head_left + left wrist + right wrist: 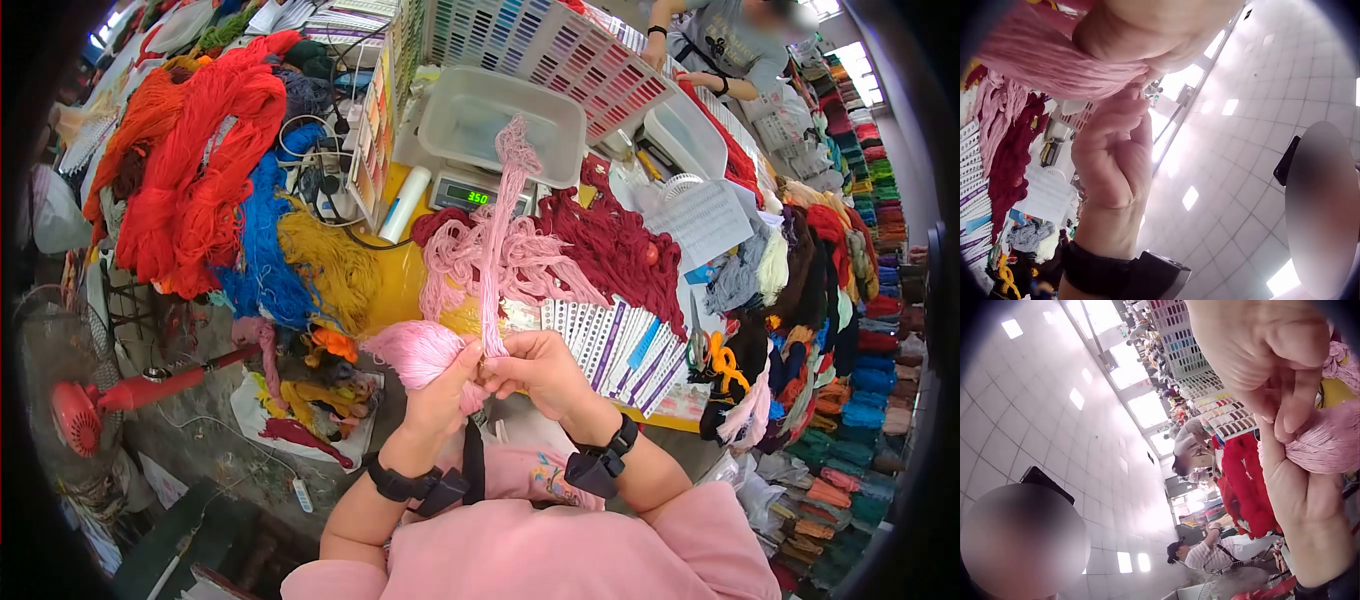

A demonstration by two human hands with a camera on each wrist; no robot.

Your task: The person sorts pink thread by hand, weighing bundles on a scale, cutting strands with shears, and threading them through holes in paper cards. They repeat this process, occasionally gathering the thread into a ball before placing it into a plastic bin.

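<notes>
My left hand (437, 392) grips a light pink skein of thread (415, 355) close to the waist of my pink shirt. Its fluffy bundle spreads out to the left of the fist. Right beside it, my right hand (550, 372) pinches pink yarn at the gathered neck, fingertips against the left thumb. A long strand of dusty pink yarn (490, 260) runs from the hands up over a scale to a clear plastic tub. In the right wrist view the skein (1329, 440) bulges from the left hand, with the right fingers bent over its narrow end.
The digital scale (475, 195) carries the plastic tub (440, 130). Loose pink yarn (545, 255), dark red yarn (625, 245) and punched cards (610, 345) cover the yellow table. Red, blue and mustard skeins lie left, near a red fan (85, 415). Another person (735, 50) stands across.
</notes>
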